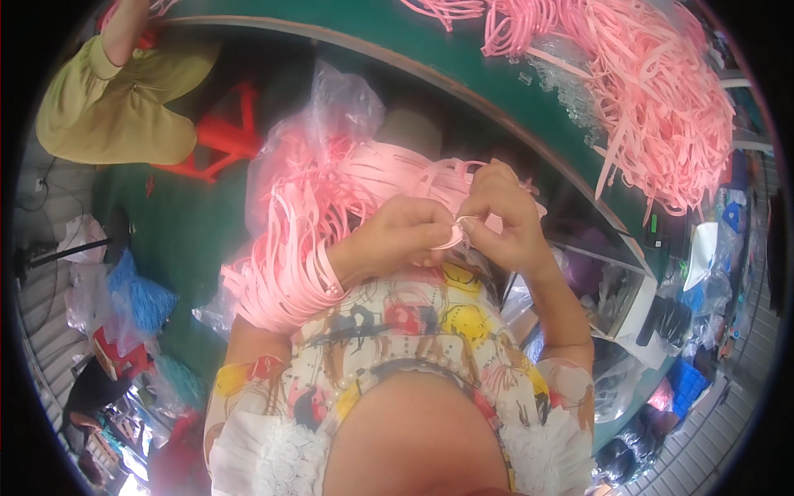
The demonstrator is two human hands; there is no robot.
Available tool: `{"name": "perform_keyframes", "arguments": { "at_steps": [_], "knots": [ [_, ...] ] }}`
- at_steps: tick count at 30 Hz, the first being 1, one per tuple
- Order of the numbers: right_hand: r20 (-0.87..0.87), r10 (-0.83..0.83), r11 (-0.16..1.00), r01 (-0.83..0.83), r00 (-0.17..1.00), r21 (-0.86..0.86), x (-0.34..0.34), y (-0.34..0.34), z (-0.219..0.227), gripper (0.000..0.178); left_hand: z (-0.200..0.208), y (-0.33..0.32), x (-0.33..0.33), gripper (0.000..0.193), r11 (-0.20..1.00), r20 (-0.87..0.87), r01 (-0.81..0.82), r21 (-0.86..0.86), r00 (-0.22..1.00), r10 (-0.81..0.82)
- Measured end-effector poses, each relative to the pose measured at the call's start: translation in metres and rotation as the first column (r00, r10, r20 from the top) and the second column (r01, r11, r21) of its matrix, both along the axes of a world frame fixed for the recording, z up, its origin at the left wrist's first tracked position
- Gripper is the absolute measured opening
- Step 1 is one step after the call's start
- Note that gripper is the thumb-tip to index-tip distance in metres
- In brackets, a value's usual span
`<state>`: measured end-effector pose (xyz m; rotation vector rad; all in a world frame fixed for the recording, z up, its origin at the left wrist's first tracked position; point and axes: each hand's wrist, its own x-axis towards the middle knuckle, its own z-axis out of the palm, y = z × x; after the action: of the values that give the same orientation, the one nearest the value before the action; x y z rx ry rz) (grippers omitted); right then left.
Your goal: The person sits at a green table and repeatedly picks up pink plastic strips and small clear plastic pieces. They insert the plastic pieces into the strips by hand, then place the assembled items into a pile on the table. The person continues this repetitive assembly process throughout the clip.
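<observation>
In front of my chest my left hand (404, 233) is closed on a pale pink strap (451, 237), a narrow flat band bent into a small loop. Close against it, my right hand (502, 217) pinches the strap's thin end between thumb and fingertips. Whatever small part may sit between the fingertips is too fine to make out. Many looped pink straps (285, 277) hang around my left forearm like a thick cuff. Beyond my hands, a bundle of pink straps (389, 172) lies across my lap, partly in a clear plastic bag (343, 99).
A green table (347, 15) curves along the far side, bearing a large heap of pink straps (662, 99) and small clear plastic pieces (571, 87). At far left, another person in olive clothing (116, 116) is beside a red stool (227, 136). Blue bundles (141, 293) lie at left.
</observation>
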<state>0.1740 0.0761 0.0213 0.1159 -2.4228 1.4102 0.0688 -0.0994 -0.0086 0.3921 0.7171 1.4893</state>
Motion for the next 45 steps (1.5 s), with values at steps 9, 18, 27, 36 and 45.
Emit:
{"name": "perform_keyframes", "arguments": {
  "at_steps": [9,18,27,36,45],
  "knots": [
    [0.018,-0.009,1.000,0.010,1.000,-0.027,0.009,0.012,-0.005,0.013,0.026,0.011,-0.013,0.025,0.980,-0.293,0.045,-0.194,0.951,-0.101],
    [-0.068,-0.007,0.998,0.011,0.998,0.063,0.001,0.017,-0.007,0.029,0.019,0.019,-0.020,0.026,0.974,-0.367,-0.025,-0.225,0.928,-0.061],
    [0.123,-0.181,0.982,0.187,0.976,-0.035,-0.006,0.025,-0.003,0.021,0.022,0.039,-0.025,0.018,0.970,-0.838,-0.239,0.046,0.520,0.168],
    [-0.033,-0.171,0.980,0.173,0.985,0.097,-0.016,0.026,-0.008,0.016,0.018,0.042,-0.039,0.017,0.941,-0.326,-0.061,-0.332,0.944,-0.054],
    [0.106,0.069,0.998,-0.067,0.992,-0.021,-0.018,0.047,0.005,0.017,0.022,0.046,-0.043,0.014,0.938,0.055,0.089,-0.335,0.996,-0.075]
  ]
}}
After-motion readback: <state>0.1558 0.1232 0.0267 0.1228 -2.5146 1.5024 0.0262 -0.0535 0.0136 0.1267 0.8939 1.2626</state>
